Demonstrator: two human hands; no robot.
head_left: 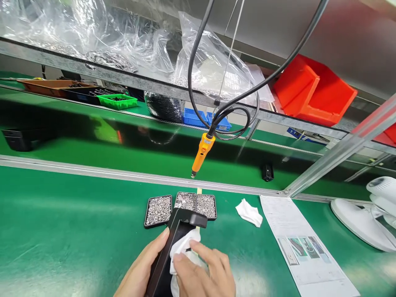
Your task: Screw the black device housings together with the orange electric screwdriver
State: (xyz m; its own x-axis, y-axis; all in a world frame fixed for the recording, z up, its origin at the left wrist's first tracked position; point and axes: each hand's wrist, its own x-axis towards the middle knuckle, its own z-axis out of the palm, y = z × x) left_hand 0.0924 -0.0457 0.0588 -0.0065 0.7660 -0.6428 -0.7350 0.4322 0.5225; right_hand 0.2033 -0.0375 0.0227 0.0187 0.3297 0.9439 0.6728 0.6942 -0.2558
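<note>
At the near centre of the worktop, a black housing is held tilted, its far end curving to the right. The left hand has its grip closed on the left side of the black housing. The right hand has its grip on a white cloth, with the fingers pressing the cloth against the inner face of the housing.

Beyond the housing stand three black trays filled with small metal parts; the middle and right trays are side by side, the left one slightly apart. Above and behind the trays, a yellow electric screwdriver hangs tip down from a black cable.

To the right of the trays lies a second cloth, crumpled and white. Farther right, a printed sheet with photographs lies flat. At the far right edge stands a white device.
</note>
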